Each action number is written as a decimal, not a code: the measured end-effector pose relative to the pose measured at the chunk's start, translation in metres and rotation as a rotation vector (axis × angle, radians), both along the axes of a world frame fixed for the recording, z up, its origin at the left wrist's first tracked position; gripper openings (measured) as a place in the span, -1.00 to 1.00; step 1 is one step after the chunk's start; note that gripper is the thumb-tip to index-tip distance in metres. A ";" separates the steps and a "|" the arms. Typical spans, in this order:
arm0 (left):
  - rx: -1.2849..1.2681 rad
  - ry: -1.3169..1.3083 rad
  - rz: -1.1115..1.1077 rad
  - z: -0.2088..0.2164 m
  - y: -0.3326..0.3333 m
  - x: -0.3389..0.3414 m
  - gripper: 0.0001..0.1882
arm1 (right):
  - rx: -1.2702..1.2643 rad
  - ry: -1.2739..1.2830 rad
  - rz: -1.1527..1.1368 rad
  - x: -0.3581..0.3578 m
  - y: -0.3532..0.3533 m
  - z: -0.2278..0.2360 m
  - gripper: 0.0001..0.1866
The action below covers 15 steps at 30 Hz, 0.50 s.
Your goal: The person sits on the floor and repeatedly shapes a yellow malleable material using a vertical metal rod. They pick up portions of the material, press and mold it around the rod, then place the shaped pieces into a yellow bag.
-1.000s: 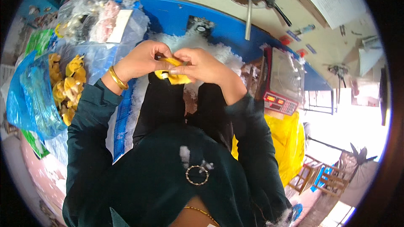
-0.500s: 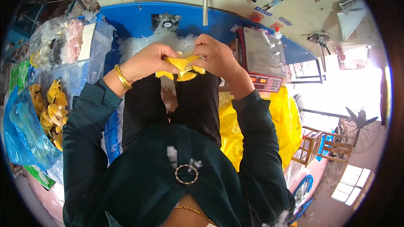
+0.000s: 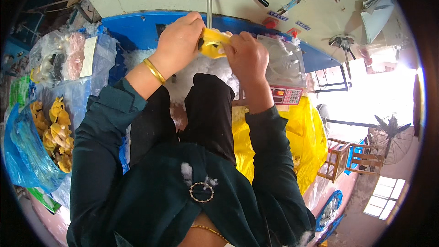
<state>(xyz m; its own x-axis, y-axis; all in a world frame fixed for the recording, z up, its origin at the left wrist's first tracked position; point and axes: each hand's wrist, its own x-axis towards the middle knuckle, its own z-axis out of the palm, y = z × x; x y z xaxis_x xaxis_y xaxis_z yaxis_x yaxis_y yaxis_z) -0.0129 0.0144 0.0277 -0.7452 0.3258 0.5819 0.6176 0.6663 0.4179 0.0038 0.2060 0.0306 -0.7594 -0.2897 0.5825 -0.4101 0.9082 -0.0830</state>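
Both hands hold a small yellow plush toy skin (image 3: 211,45) up in front of a thin metal tube (image 3: 209,4) that comes down from a machine at the top. My left hand (image 3: 179,41), with a gold bangle on its wrist, grips the toy's left side. My right hand (image 3: 247,56) pinches its right side. White stuffing fibre (image 3: 201,71) lies heaped just below the hands, above my dark-trousered knees.
A blue bin rim (image 3: 137,25) curves behind the fibre. At left, a blue plastic bag (image 3: 27,155) holds several yellow toys, with clear bags (image 3: 64,59) above. A weighing scale (image 3: 286,93) and a yellow bag (image 3: 302,137) are at right. A standing fan (image 3: 388,137) is far right.
Both hands have lifted the yellow toy from near my knees up to the metal tube. The head has tilted, bringing the machine and the scale closer to centre.
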 end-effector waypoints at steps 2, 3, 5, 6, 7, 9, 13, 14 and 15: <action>-0.031 0.044 0.013 -0.003 0.000 -0.005 -0.77 | 0.036 -0.032 -0.036 0.011 -0.014 0.003 -0.83; -0.052 0.072 0.020 -0.007 0.000 -0.013 -0.78 | 0.022 -0.027 -0.030 0.012 -0.021 0.003 -0.80; -0.112 0.120 0.049 -0.013 -0.005 -0.034 -0.84 | -0.016 -0.013 -0.015 0.008 -0.036 0.001 -0.75; -0.123 0.082 0.063 -0.009 -0.004 -0.042 -0.84 | -0.054 -0.028 -0.014 0.003 -0.039 -0.001 -0.73; -0.134 0.045 0.079 -0.006 -0.003 -0.049 -0.84 | -0.091 -0.042 -0.012 -0.002 -0.040 -0.007 -0.72; 0.014 0.048 0.086 -0.004 -0.005 -0.055 -0.81 | -0.134 -0.118 -0.029 -0.005 -0.040 -0.006 -0.69; -0.107 -0.419 0.028 0.016 -0.009 -0.045 -0.49 | -0.231 -0.191 -0.013 -0.010 -0.043 -0.013 -0.65; 0.100 -0.539 -0.070 -0.004 -0.005 -0.045 -0.54 | -0.199 -0.250 0.039 -0.016 -0.037 -0.020 -0.65; 0.164 -0.603 -0.135 -0.004 0.000 -0.048 -0.56 | -0.163 -0.306 0.070 -0.022 -0.018 -0.030 -0.65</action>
<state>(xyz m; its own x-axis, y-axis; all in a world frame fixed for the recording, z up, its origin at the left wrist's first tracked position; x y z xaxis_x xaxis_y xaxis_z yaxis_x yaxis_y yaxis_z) -0.0613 0.0144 0.0233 -0.9157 0.3825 0.1233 0.3164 0.4970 0.8080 -0.0184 0.1880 0.0004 -0.8877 -0.2693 0.3735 -0.4046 0.8435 -0.3533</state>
